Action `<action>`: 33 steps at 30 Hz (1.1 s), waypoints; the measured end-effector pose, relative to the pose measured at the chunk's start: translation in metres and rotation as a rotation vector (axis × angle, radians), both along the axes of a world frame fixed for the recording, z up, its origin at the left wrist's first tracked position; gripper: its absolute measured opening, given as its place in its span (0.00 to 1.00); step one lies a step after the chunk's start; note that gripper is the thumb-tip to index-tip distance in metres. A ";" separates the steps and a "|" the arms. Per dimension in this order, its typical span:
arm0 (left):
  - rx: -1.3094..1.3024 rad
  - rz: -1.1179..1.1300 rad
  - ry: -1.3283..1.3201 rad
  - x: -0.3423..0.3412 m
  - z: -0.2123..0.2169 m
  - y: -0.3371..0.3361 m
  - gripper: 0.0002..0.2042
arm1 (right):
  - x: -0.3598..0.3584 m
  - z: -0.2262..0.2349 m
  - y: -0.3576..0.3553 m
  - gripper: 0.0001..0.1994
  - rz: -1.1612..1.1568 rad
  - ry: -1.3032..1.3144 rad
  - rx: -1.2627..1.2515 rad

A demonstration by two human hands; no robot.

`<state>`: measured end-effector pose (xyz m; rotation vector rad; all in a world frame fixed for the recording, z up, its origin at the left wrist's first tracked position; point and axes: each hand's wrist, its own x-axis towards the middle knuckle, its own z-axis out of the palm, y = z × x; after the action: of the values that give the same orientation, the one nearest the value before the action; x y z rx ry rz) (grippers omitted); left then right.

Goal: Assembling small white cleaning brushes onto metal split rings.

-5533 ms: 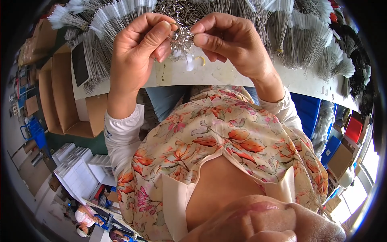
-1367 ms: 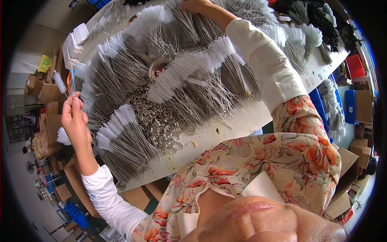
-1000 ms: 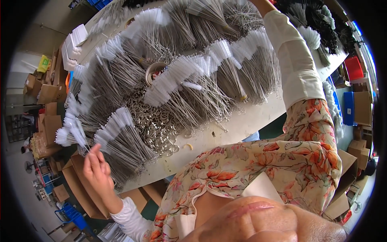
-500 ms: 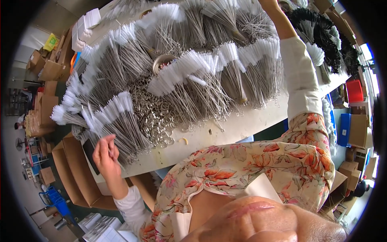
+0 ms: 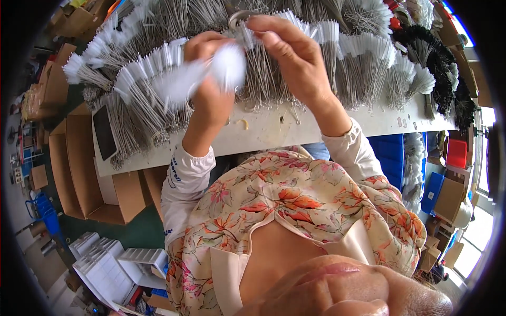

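My left hand (image 5: 211,97) is closed around wire-handled brushes with white bristles (image 5: 229,67), whose heads are smeared by motion. Close beside it, my right hand (image 5: 303,63) has its thumb and fingers drawn together; what they pinch is too small or blurred to make out. Both hands are raised over the table's near side. Behind and around them lie dense rows of similar white-tipped wire brushes (image 5: 363,68), their looped wire ends toward me. A round metal bowl (image 5: 242,18) shows partly behind my right fingertips. My hands and the brushes hide most of the loose metal rings.
A black phone (image 5: 104,133) lies at the left end of the white table (image 5: 263,129). Open cardboard boxes (image 5: 95,168) stand below that corner. Black brushes (image 5: 448,79) are piled at far right, beyond a red bin (image 5: 457,152). A small yellow curved piece (image 5: 242,124) rests near the front edge.
My right hand has come back from the far right to meet my left. The left hand has moved up and right and now holds brushes. The view has shifted too.
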<state>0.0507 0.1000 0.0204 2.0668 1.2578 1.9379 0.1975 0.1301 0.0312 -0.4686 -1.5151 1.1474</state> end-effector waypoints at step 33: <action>-0.193 -0.335 0.635 -0.006 -0.053 -0.050 0.08 | 0.078 -0.056 -0.062 0.11 0.480 -0.865 -0.630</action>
<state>0.0447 0.0504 -0.0329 2.6641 1.0131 1.0108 0.2756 0.0685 -0.0249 -1.1833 -2.0402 1.9725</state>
